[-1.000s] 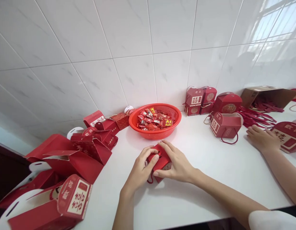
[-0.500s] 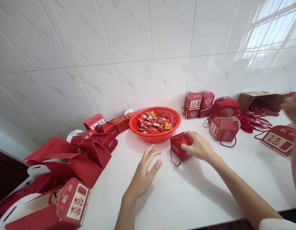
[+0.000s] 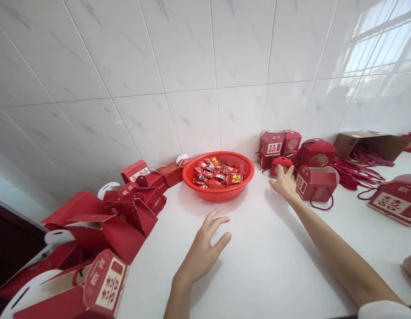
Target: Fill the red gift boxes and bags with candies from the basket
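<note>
My left hand (image 3: pixel 205 250) hovers over the white table, fingers spread and holding nothing, below the strainer basket. That red plastic basket (image 3: pixel 221 196) holds many small wrapped sweets (image 3: pixel 218 175). My right hand (image 3: pixel 285 184) reaches out to the right of the basket, thumb and fingers apart, at the front of a small red gift box (image 3: pixel 280 165). Its fingertips are at or very near the box; contact is hard to make out. Other red gift boxes (image 3: pixel 272 142) with cord handles stand behind and beside it, including a larger one (image 3: pixel 316 184) just right of my hand.
Opened and part-folded red boxes (image 3: pixel 105 230) crowd the left side of the white table (image 3: pixel 252 266). At right lie red ribbon-like strips (image 3: pixel 353 173), a cardboard carton (image 3: pixel 374 141) and another gift box (image 3: pixel 396 201). Part of another person's arm (image 3: pixel 410 265) shows at the right edge. A tiled wall (image 3: pixel 188 57) rises behind.
My right hand has carried the small gift box from the front of the basket to the group of boxes at right, and its fingers have opened. My left hand stays nearly still.
</note>
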Action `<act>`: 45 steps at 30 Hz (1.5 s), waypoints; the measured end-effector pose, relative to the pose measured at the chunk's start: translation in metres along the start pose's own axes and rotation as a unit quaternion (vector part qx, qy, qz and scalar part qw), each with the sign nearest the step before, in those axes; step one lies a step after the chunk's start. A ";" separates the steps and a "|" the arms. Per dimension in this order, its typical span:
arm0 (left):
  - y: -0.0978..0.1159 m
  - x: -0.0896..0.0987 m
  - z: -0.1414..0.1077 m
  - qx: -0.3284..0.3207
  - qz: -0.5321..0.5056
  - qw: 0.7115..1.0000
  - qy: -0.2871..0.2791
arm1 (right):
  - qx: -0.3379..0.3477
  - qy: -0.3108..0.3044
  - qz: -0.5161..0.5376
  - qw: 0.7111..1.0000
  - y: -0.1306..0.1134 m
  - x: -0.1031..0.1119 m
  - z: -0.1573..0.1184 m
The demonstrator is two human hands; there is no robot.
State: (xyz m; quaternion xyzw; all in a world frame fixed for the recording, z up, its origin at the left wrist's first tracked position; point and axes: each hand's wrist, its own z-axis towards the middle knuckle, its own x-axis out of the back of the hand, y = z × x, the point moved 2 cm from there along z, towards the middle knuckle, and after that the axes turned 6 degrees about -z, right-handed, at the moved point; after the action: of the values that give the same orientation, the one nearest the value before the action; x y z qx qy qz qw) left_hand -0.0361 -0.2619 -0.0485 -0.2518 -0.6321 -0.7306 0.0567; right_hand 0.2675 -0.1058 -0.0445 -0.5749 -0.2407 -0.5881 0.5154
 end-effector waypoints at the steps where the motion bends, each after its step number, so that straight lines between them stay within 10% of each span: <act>1: 0.000 -0.001 0.000 0.005 0.000 1.000 -0.009 | -0.006 -0.007 0.003 1.000 0.000 0.000 0.004; 18: 0.000 -0.006 -0.002 0.035 -0.014 0.997 -0.063 | 0.034 -0.012 0.042 0.998 0.012 -0.008 0.040; 24: -0.004 -0.008 -0.002 0.038 0.010 0.997 -0.070 | -0.028 0.076 0.047 0.996 -0.020 -0.014 0.043; 28: -0.005 -0.009 -0.001 0.040 0.029 0.996 -0.077 | 0.063 0.163 0.117 0.978 -0.064 -0.016 0.035; 34: -0.002 -0.009 0.000 0.038 0.028 0.997 -0.059 | 0.267 0.177 0.249 0.914 -0.145 0.005 -0.014; 40: 0.006 -0.009 0.003 -0.023 0.039 0.998 -0.051 | 0.543 -0.016 0.385 0.746 -0.235 0.013 -0.108; 45: 0.004 -0.005 0.003 0.005 0.023 0.999 -0.030 | 0.638 -0.168 0.379 0.649 -0.296 0.013 -0.159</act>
State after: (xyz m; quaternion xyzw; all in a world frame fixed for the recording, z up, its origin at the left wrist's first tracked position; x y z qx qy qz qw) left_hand -0.0295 -0.2608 -0.0465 -0.2878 -0.6313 -0.7179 0.0559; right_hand -0.0596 -0.1447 0.0235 -0.2341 -0.4000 0.0641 0.8838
